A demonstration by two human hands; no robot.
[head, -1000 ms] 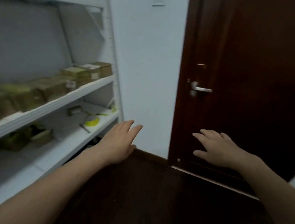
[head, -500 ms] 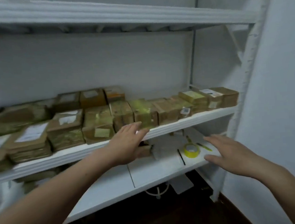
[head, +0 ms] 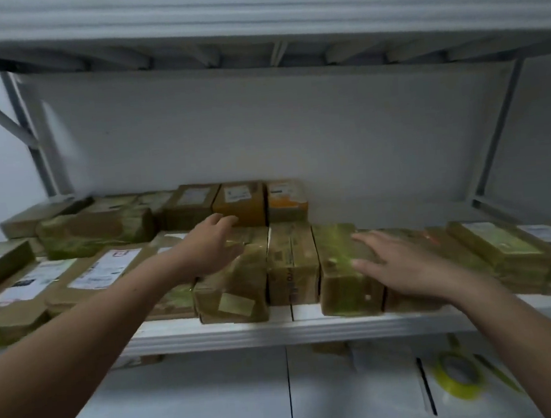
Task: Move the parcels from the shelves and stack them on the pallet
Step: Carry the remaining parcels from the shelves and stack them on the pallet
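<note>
Several brown cardboard parcels wrapped in yellowish tape fill the middle shelf (head: 310,329) of a white rack. My left hand (head: 209,247) reaches over a taped parcel (head: 233,294) at the shelf's front, fingers relaxed, hovering at its top left edge. My right hand (head: 400,261) lies flat with fingers spread on the right side of another taped parcel (head: 341,269). A narrower parcel (head: 291,260) stands between those two. No pallet is in view.
Behind the front row sit more parcels with white labels (head: 239,201). Flat labelled parcels (head: 104,271) lie to the left. The lower shelf (head: 217,404) holds a roll of yellow tape (head: 458,375). An upper shelf (head: 252,19) overhangs close above.
The view has swung from the door to the rack and come closer. Both hands have risen from below the shelf edge onto the front parcels.
</note>
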